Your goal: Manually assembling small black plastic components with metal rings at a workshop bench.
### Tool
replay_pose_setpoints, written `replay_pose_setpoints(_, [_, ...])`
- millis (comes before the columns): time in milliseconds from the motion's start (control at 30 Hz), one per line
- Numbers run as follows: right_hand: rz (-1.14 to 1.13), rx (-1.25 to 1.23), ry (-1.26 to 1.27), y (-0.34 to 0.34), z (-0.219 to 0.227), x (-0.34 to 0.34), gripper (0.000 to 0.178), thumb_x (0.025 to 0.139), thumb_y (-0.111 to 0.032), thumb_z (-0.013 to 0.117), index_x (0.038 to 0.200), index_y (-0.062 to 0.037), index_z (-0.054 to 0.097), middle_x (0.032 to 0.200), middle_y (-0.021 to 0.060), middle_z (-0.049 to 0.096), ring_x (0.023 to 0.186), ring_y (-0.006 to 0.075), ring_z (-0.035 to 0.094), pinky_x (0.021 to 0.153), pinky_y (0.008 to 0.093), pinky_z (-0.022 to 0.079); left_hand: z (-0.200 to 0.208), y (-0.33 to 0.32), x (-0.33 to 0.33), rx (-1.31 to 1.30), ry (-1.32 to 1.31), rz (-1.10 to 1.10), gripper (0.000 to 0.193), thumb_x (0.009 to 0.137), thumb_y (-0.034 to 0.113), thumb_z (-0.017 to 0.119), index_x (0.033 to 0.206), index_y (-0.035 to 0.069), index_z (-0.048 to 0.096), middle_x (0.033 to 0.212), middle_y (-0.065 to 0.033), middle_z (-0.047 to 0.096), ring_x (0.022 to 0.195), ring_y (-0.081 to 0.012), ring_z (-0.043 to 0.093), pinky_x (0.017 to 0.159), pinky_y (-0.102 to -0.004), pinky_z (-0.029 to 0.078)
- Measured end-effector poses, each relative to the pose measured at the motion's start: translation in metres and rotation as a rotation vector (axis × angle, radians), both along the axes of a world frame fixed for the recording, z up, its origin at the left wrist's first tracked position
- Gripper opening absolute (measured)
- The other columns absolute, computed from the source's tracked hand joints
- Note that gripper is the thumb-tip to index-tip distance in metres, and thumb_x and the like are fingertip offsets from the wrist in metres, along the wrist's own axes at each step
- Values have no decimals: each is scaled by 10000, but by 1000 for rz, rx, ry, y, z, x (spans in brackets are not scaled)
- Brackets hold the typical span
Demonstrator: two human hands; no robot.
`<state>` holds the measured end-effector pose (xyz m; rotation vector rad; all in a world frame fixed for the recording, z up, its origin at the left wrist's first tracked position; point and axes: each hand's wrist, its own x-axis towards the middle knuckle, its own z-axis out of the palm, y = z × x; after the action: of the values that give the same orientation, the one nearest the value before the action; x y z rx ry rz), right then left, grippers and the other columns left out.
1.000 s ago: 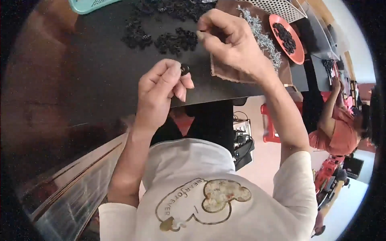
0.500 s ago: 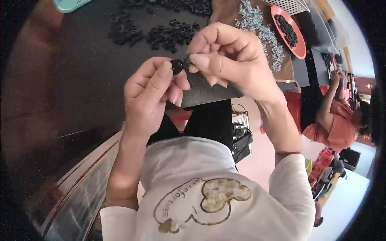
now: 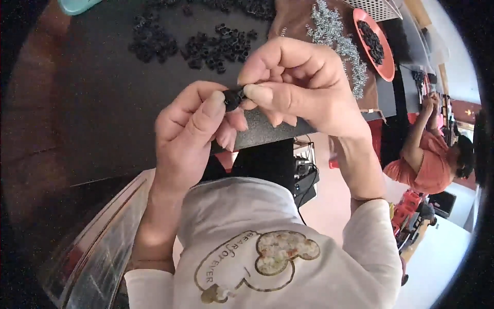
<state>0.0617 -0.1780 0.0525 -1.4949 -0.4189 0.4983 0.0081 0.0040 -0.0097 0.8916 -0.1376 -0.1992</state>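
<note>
Between thumb and fingers, my left hand (image 3: 193, 121) pinches a small round black part (image 3: 232, 101) over the near edge of the dark table. My right hand (image 3: 296, 77) comes in from the right, its thumb and forefinger pressed together around a tiny dark piece (image 3: 243, 93) that meets the black part. The fingertips hide most of that piece, so its kind does not show. Beyond my hands lie piles of small black parts (image 3: 218, 47). Past my right hand, many small silvery springs (image 3: 332, 28) are heaped on a brown sheet (image 3: 288, 20).
An orange-red oval dish (image 3: 387, 69) of small black parts sits at the right, near a white perforated basket (image 3: 380, 9). A teal tray (image 3: 77, 5) is at the far left. Another person (image 3: 427, 162) in an orange shirt works at the right. The table edge (image 3: 272, 135) runs close below my hands.
My right hand has brought its tiny piece against the round black part, closing the small gap. Both hands sit slightly lower in the picture, and the view has shifted a little.
</note>
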Motion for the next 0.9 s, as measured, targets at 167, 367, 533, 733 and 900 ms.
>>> replay_pose_setpoints(167, [42,22,-14,0,0,2,126,850,20,662,965,42,617,797,64,660,576,43,553,484,162,403,0,2,-2,87,53,-15,282,1009,213,455,1172,-5,528,767,-131,621,554,-114,478,507,-265,426])
replay_pose_setpoints(367, [79,66,46,1,1,4,169,838,33,663,995,48,602,829,70,664,613,50,571,505,166,446,2,3,-2,90,41,-24,272,994,203,488,1151,-13,541,754,-116,610,559,-105,484,491,-249,412])
replay_pose_setpoints(533, [98,-3,52,2,5,3,171,832,48,652,995,50,600,816,57,654,617,49,576,504,165,447,-3,6,-2,118,-2,-39,274,983,208,513,1143,-11,552,748,-88,604,542,-102,477,477,-234,392])
replay_pose_setpoints(733, [97,-23,93,2,8,-2,171,826,53,650,990,46,602,783,36,644,594,33,573,490,148,436,4,6,-3,146,24,-37,227,977,197,546,1058,-12,582,748,-55,606,540,-63,468,471,-212,403])
replay_pose_setpoints(900, [74,-64,102,5,11,-5,165,832,54,642,992,38,606,779,31,643,584,20,570,479,145,433,6,4,-3,160,40,1,223,981,200,557,980,-17,608,738,-26,608,556,-30,475,481,-192,429])
